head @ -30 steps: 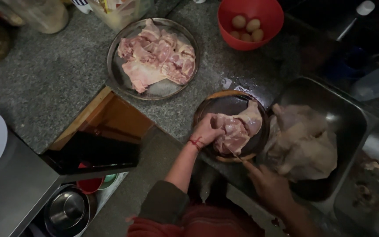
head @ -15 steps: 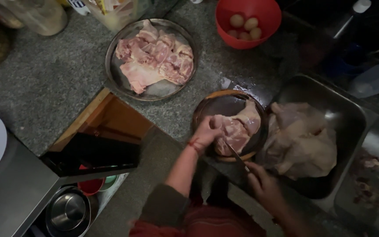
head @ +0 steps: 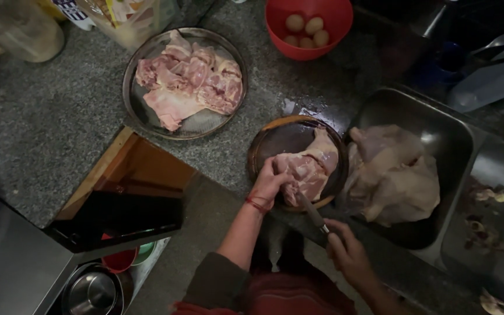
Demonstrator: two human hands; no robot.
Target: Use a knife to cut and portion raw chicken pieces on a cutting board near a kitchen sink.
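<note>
A raw chicken piece [head: 310, 169] lies on a round dark wooden board [head: 275, 140] at the counter's edge. My left hand [head: 270, 182], with a red thread at the wrist, presses on the near side of the meat. My right hand [head: 348, 251] grips a knife [head: 310, 211] whose blade points up into the meat. To the right, a whole raw chicken [head: 395, 175] rests in a steel tray [head: 438, 131].
A round steel plate [head: 141, 116] with several cut chicken pieces [head: 191, 81] sits on the granite counter. A red bowl [head: 333, 14] holds eggs. An open drawer [head: 126, 192] is below left, and steel pots [head: 91, 294] stand lower still.
My right hand has shifted a little to the right with the knife, still at the meat. My left hand stays pressed on the chicken piece.
</note>
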